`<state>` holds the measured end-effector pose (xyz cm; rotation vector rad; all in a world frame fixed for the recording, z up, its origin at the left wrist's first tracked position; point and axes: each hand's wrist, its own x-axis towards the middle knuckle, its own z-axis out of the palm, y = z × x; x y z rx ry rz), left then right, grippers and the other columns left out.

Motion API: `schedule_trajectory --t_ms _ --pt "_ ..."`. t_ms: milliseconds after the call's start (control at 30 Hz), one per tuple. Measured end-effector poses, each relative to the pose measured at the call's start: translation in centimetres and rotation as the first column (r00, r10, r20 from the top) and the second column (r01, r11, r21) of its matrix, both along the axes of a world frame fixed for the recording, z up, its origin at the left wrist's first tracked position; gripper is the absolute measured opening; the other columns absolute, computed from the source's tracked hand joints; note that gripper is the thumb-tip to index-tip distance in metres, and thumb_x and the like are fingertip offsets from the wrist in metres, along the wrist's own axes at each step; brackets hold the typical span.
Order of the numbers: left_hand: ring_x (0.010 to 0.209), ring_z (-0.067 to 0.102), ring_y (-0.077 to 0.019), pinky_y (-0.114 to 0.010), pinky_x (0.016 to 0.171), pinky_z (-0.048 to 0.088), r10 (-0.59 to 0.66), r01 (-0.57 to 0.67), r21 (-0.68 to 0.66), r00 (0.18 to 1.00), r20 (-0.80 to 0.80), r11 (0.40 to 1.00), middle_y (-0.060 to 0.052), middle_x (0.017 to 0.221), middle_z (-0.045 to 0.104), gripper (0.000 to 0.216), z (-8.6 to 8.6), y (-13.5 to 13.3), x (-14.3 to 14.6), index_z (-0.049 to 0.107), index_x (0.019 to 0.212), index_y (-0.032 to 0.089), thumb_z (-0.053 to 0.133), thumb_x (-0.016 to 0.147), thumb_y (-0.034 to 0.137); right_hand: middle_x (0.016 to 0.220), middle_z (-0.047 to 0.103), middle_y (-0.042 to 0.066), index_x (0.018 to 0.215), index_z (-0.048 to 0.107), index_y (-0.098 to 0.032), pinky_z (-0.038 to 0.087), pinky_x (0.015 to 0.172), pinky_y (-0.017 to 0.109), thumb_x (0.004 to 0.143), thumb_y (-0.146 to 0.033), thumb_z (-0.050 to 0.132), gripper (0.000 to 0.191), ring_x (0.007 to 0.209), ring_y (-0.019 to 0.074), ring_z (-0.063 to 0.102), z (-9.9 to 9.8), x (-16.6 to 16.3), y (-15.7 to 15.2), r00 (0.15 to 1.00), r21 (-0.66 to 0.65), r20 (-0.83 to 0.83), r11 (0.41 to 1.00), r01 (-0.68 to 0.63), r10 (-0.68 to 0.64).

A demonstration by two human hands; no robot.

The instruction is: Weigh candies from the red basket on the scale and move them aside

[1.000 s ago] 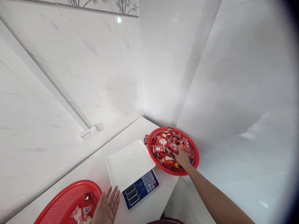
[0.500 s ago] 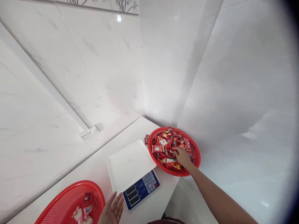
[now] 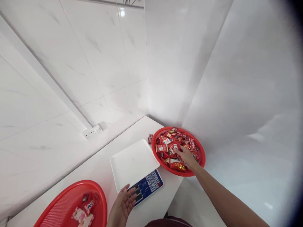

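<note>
My right hand (image 3: 187, 155) reaches into the full red basket (image 3: 202, 151), fingertips pinched on one candy packet (image 3: 174, 146) atop the heap. My left hand (image 3: 123, 205) rests open and empty, fingers loosely spread, at the weighing scale (image 3: 134, 162), probably steadying it, beside the sparser basket (image 3: 56, 201).

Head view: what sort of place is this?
Likely a small weighing or packing corner in a tiled room: a white counter holds an electronic scale between a full red basket of wrapped sweets and a sparser basket.
</note>
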<state>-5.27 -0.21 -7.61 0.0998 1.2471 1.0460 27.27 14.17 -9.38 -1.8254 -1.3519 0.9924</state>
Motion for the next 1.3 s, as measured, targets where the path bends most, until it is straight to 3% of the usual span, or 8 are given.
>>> schedule_trajectory --t_ms 67,167,333,500,733,967,1133,1300 --pt "0.087 0.066 -0.0206 -0.033 0.08 0.049 -0.099 0.098 0.077 0.995 0.008 0.992 -0.014 0.108 0.066 0.048 1.4 0.5 1.5 0.052 0.121 0.016 0.063 0.078 0.035 0.077 0.064 0.005 0.087 0.06 -0.019 0.044 0.058 0.029 0.079 -0.05 0.051 0.033 0.063 0.0155 0.056 1.2 -2.4 -1.3 0.965 -0.038 -0.246 0.994 -0.105 0.093" --pt "0.088 0.063 -0.0195 -0.032 0.078 0.048 -0.189 0.197 0.193 0.98 -0.058 0.961 -0.013 0.111 0.064 0.044 3.4 1.5 4.0 0.059 0.114 0.017 0.065 0.076 0.038 0.071 0.059 0.0 0.084 0.059 -0.018 0.037 0.052 0.023 0.068 -0.05 0.067 0.036 0.055 0.0083 0.047 3.1 -6.8 -4.0 0.715 -0.109 -0.681 0.943 -0.315 0.16" --pt "0.092 0.061 -0.0208 -0.031 0.076 0.047 -0.237 0.268 0.383 0.963 -0.127 0.884 -0.011 0.106 0.066 0.037 4.7 2.7 6.1 0.064 0.107 0.016 0.065 0.076 0.038 0.069 0.056 -0.002 0.09 0.058 -0.017 0.031 0.048 0.021 0.065 -0.049 0.071 0.043 0.051 0.0054 0.041 4.8 -12.0 -7.5 0.527 -0.121 -0.82 0.834 -0.539 0.221" --pt "0.085 0.063 -0.0192 -0.031 0.078 0.048 -0.059 0.061 0.293 0.998 -0.018 0.954 -0.009 0.091 0.068 0.033 4.1 2.4 4.8 0.066 0.094 0.014 0.07 0.071 0.037 0.067 0.052 -0.005 0.089 0.055 -0.019 0.034 0.052 0.021 0.064 -0.047 0.072 0.041 0.054 0.0064 0.044 2.9 -12.5 -7.6 0.561 -0.189 -0.817 0.856 -0.481 0.135" --pt "0.078 0.066 -0.0183 -0.032 0.074 0.051 -0.002 -0.005 0.184 0.999 0.04 0.983 -0.008 0.09 0.068 0.028 3.8 1.8 3.4 0.06 0.099 0.016 0.067 0.075 0.03 0.064 0.053 -0.004 0.086 0.054 -0.017 0.039 0.054 0.023 0.068 -0.035 0.068 0.028 0.055 0.0086 0.049 -0.9 -12.1 -5.4 0.773 -0.256 -0.61 0.878 -0.404 0.177" --pt "0.083 0.066 -0.0191 -0.033 0.077 0.05 -0.007 -0.003 0.203 0.999 0.044 0.979 -0.008 0.093 0.069 0.032 4.0 1.8 3.6 0.06 0.103 0.016 0.069 0.073 0.026 0.121 0.054 0.009 0.118 0.05 -0.021 0.045 0.079 0.034 0.072 -0.033 0.061 0.049 0.075 0.0131 0.057 -0.4 -13.9 -4.5 0.905 -0.01 -0.266 0.938 -0.347 0.332" --pt "0.081 0.065 -0.0183 -0.029 0.072 0.049 -0.025 0.035 0.268 0.999 -0.04 0.963 -0.008 0.092 0.069 0.034 3.8 1.6 3.6 0.065 0.096 0.015 0.073 0.068 0.034 0.069 0.06 0.001 0.083 0.058 -0.018 0.046 0.062 0.03 0.081 -0.057 0.042 0.043 0.063 0.0144 0.056 1.5 -14.3 -7.1 0.693 -0.083 -0.521 0.779 -0.621 0.498" --pt "0.075 0.063 -0.0169 -0.026 0.067 0.047 -0.042 0.064 0.284 0.996 -0.082 0.957 -0.006 0.082 0.069 0.032 3.7 1.6 3.8 0.066 0.089 0.014 0.073 0.067 0.036 0.058 0.056 -0.002 0.069 0.056 -0.018 0.039 0.056 0.026 0.075 -0.054 0.057 0.036 0.056 0.0125 0.051 2.7 -14.7 -8.7 0.637 -0.054 -0.582 0.757 -0.651 0.506"
